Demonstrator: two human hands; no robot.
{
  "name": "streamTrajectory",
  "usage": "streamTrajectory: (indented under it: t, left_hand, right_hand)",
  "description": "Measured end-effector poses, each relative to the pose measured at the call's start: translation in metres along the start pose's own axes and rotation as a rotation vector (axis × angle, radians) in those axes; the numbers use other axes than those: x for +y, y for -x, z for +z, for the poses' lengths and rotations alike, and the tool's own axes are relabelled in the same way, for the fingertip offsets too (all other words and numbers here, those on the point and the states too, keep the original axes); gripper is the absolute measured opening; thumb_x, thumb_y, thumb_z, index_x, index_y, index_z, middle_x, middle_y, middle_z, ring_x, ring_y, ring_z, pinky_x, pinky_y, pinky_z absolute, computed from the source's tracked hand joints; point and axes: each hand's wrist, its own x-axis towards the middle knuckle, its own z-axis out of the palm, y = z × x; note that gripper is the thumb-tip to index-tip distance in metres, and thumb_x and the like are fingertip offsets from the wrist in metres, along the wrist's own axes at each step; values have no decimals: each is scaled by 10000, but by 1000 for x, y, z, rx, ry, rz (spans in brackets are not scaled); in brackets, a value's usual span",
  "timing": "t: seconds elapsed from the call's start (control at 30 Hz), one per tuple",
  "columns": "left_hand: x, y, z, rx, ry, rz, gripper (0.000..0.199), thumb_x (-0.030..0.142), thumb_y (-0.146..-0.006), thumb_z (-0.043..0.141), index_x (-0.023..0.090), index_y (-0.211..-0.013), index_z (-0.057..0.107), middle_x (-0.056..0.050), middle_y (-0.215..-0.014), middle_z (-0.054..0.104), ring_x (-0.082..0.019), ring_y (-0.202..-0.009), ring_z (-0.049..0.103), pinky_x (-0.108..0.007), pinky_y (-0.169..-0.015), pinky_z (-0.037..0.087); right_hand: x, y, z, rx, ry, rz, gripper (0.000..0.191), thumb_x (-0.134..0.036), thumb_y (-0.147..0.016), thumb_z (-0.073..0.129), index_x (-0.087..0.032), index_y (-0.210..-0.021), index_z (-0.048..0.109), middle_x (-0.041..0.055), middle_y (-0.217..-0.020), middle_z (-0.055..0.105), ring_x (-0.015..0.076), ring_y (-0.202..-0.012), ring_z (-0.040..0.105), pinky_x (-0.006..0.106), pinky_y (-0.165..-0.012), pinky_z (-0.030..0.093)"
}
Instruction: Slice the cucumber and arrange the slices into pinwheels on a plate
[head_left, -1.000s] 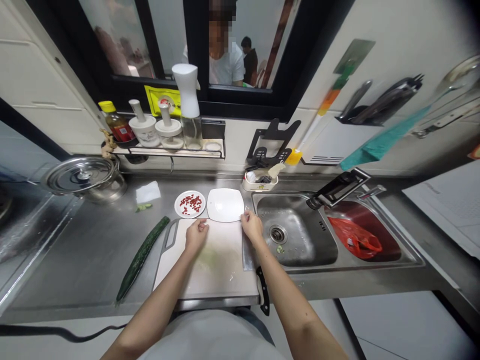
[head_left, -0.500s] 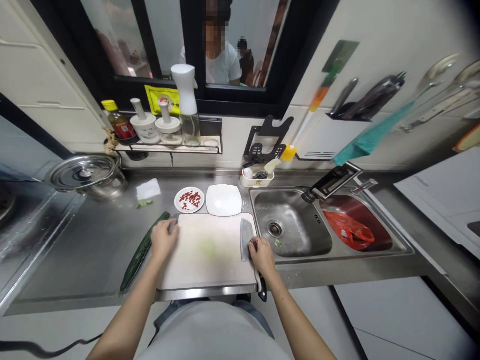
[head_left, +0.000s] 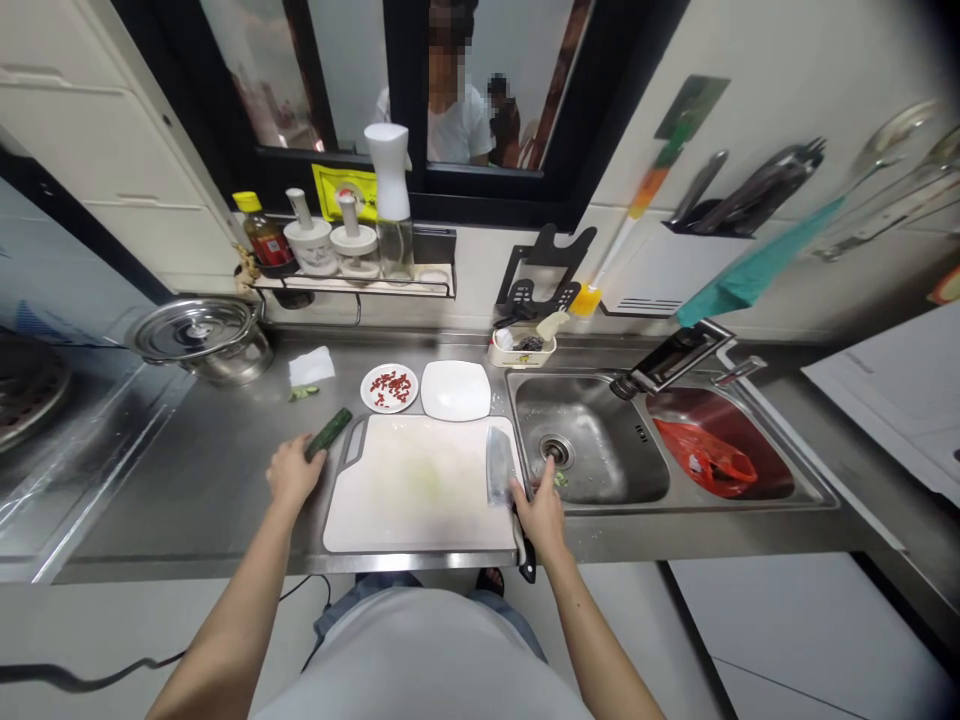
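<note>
A white cutting board (head_left: 405, 520) lies at the counter's front edge. Left of it, my left hand (head_left: 295, 470) is closed around a dark green cucumber (head_left: 328, 433), whose far end sticks out toward the board. My right hand (head_left: 541, 508) is at the board's right edge with thumb and index finger apart, nothing between them. Beside the thumb, a cleaver (head_left: 500, 468) rests on the board; its black handle (head_left: 528, 562) hangs past the front edge. Behind the board stand a plate of chopped red pieces (head_left: 389, 388) and a bare white plate (head_left: 455, 390).
To the right is a steel sink (head_left: 600, 440) with a faucet (head_left: 675, 360) and a red plastic bag (head_left: 705, 460). A lidded pot (head_left: 202, 340) stands back left. A condiment rack (head_left: 360, 284) hangs on the wall. A person (head_left: 457, 130) shows in the window.
My left hand has moved from the board's left handle onto the cucumber and closed on it. My right hand has spread its fingers beside the cleaver. The view has shifted slightly.
</note>
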Motion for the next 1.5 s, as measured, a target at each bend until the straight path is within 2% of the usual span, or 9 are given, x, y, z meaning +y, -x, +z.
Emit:
streamTrajectory:
  t: [0.07,0.2,0.43,0.57,0.73,0.97,1.17,1.33,1.5]
  left_hand:
    - [-2,2,2,-27,-8,-6,539,450,-829,516,233,-1322,512,-153,-1207,576,-329,-1134,525,-451,-911,422]
    - [-6,5,4,-51,-15,8,560,459,-823,529,235,-1335,493,-157,-1196,586,-324,-1130,536,-436,-893,436]
    - [-7,9,4,-49,-37,32,561,439,-815,543,222,-1330,493,-166,-1181,593,-324,-1119,552,-425,-873,453]
    - [-6,9,5,-44,-53,32,542,417,-822,532,213,-1324,500,-165,-1174,597,-319,-1114,557,-419,-874,458]
    - [-11,6,7,-49,-8,75,525,362,-839,508,189,-1334,503,-161,-1145,619,-292,-1083,580,-371,-874,469]
    - [-14,2,-10,-50,60,173,523,373,-827,522,207,-1323,524,-123,-1139,623,-277,-1091,572,-355,-914,452]
    - [15,21,-25,-177,180,327,527,394,-791,558,207,-1284,562,-82,-1102,603,-250,-1037,582,-333,-898,457]
    - [42,45,-11,-320,311,491,523,378,-780,583,198,-1271,571,-75,-1110,605,-245,-1043,582,-336,-911,459]
    - [53,55,12,-407,370,582,504,303,-768,608,196,-1259,569,-95,-1161,606,-239,-1065,583,-355,-946,443]
  right_hand:
    - [3,2,2,33,-1,-22,805,-497,-867,434,-66,-1496,174,206,-1310,524,313,-1163,508,411,-940,392]
    - [7,9,7,50,103,-105,699,-474,-867,429,-65,-1427,348,217,-1452,376,350,-1362,271,502,-1086,225]
    - [-3,17,16,18,-3,-128,697,-447,-858,450,-71,-1432,331,223,-1511,264,328,-1415,169,520,-1098,220]
    - [-30,18,24,0,-164,-97,781,-483,-875,435,-34,-1474,215,235,-1510,251,284,-1406,223,440,-1097,277]
    - [-51,22,30,-132,-117,-180,548,-406,-876,471,-101,-1332,494,182,-1425,401,271,-1323,358,389,-1073,316]
    - [-22,22,9,-80,76,-100,393,-323,-861,497,-173,-1213,586,136,-1205,550,265,-1102,478,386,-953,372]
    - [-4,27,0,-137,177,5,402,-326,-851,529,-151,-1207,597,145,-1106,579,272,-1040,509,362,-888,380]
    - [-10,28,-2,-226,179,94,444,-352,-853,541,-141,-1243,567,148,-1125,604,267,-1038,537,342,-873,377]
    - [-11,24,-5,-256,171,104,447,-352,-861,542,-152,-1261,549,131,-1176,603,251,-1078,540,317,-888,369]
